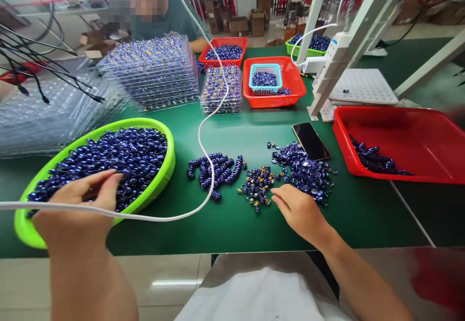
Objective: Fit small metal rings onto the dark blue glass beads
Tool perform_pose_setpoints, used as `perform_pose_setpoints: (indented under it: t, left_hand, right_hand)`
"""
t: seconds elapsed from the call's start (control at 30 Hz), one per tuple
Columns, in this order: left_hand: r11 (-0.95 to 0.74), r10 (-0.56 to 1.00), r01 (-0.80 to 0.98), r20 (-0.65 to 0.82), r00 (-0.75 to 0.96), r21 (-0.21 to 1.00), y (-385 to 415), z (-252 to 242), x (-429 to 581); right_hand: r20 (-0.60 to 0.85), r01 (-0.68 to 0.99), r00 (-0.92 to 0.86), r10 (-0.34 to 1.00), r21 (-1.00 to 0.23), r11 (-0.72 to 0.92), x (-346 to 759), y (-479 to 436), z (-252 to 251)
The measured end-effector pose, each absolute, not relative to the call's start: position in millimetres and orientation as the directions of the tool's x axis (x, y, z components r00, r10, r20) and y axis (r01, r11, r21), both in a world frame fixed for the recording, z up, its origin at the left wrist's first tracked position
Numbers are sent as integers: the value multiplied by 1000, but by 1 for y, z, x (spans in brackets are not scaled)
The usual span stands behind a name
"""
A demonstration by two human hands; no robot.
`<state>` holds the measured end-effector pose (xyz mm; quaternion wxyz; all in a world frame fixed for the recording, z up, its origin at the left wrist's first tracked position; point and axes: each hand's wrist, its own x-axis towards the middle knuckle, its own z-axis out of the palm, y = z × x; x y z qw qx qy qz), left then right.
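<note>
Green tabletop (189, 236), work seemingly midway: the left hand (72, 222) is at the near-left lime basket (169, 166) of blue pieces (119, 149), the right hand (303, 214) beside a mixed pile (257, 183), fingertips drawn close, though whether either pinches anything I cannot tell. Rightward, a loose heap (308, 173) remains; filled trays (156, 78) stand far left; no writing is legible.

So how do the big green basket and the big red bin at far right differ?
The green basket is oval; the red bin is more rectangular. The basket is heaped with shiny blue pieces; the bin holds a smaller pile, leaving much of its floor bare. Both are open-topped and sit on the green table.
</note>
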<state>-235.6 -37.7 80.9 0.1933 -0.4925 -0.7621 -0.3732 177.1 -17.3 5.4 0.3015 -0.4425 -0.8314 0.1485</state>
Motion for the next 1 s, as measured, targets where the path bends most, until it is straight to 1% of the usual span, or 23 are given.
perform_pose_setpoints:
  t: [0.03,0.1,0.2,0.27,0.3,0.37,0.4,0.43,0.5,0.57,0.63,0.7,0.8,0.9,1.0]
  left_hand:
    - [262,590,904,686,-426,336,-32,81,-240]
    - [249,571,925,728,-379,286,-24,79,-234]
    - [60,626,955,734,-264,292,-23,72,-192]
    - [-146,730,919,666,-150,366,-27,64,-153]
    - [-247,800,868,597,-68,430,-29,59,-133]
    - [-360,884,729,463,67,582,-33,49,-96]
    - [-362,920,646,370,130,673,-34,45,-80]
    - [-328,944,562,274,181,759,-35,41,-65]
    - [-193,964,436,87,252,879,-32,37,-41]
    - [-42,944,314,-65,323,948,-24,36,-23]
    - [110,900,148,-162,405,983,-15,36,-9]
    - [259,857,-35,-213,468,965,-7,33,1]
    - [434,818,-231,-273,507,871,-1,24,9]
    - [550,784,-342,-328,527,762,0,15,11]
    - [591,772,-399,-347,533,701,-2,12,10]
  right_hand:
    - [353,652,-445,823,-503,568,174,-18,3]
    - [338,667,-477,811,-461,585,165,-19,-2]
    - [337,697,-492,803,-400,595,154,-20,-8]
    - [328,696,-471,819,-431,574,153,-19,-9]
    - [315,685,-449,836,-480,548,155,-19,-8]
    - [269,629,-373,888,-630,455,161,-20,-3]
    - [229,578,-330,916,-718,388,164,-20,0]
    - [182,509,-293,938,-801,315,168,-20,3]
    - [108,334,-243,964,-924,188,175,-20,8]
    - [84,164,-205,975,-979,119,180,-19,10]
    - [97,35,-150,984,-994,103,184,-19,9]
    - [105,-46,-93,990,-994,101,186,-19,5]
    - [126,-93,-50,991,-988,121,188,-21,-1]
    - [152,-111,-79,985,-983,143,189,-24,-4]
    - [185,-143,-127,975,-976,167,189,-27,-4]
